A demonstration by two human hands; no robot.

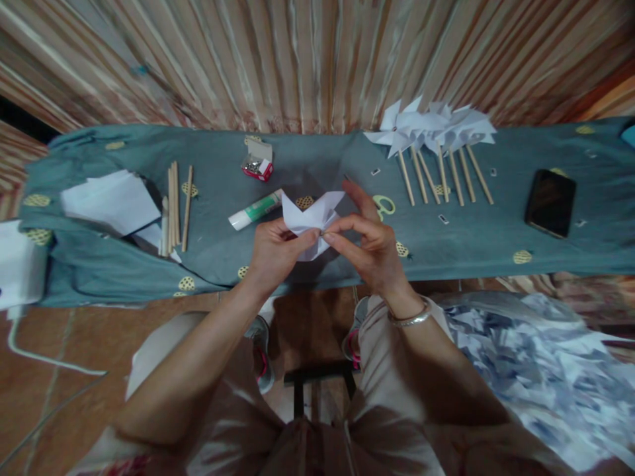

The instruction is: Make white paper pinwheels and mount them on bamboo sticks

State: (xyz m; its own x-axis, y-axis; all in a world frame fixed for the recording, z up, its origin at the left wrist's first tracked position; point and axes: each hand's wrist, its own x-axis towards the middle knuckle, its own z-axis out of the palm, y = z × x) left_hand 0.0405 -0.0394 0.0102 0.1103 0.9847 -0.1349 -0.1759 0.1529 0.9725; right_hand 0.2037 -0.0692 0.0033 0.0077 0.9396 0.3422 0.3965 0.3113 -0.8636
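My left hand (273, 250) and my right hand (370, 241) both pinch a folded white paper pinwheel piece (313, 216) held above the teal cloth-covered table (317, 258). Their fingertips meet at the paper's middle. A silver bangle sits on my right wrist. A glue stick (255, 209) lies just left of the paper, and a small red box of pins (258, 162) stands open behind it. Scissors with pale green handles (384, 205) lie partly hidden behind my right hand.
Several finished paper pinwheels on wooden sticks (436, 142) lie at the back right. Loose wooden sticks (174, 206) and white paper sheets (112, 201) lie at the left. A black phone (550, 202) rests at the right. Paper scraps (540, 370) pile on the floor at the right.
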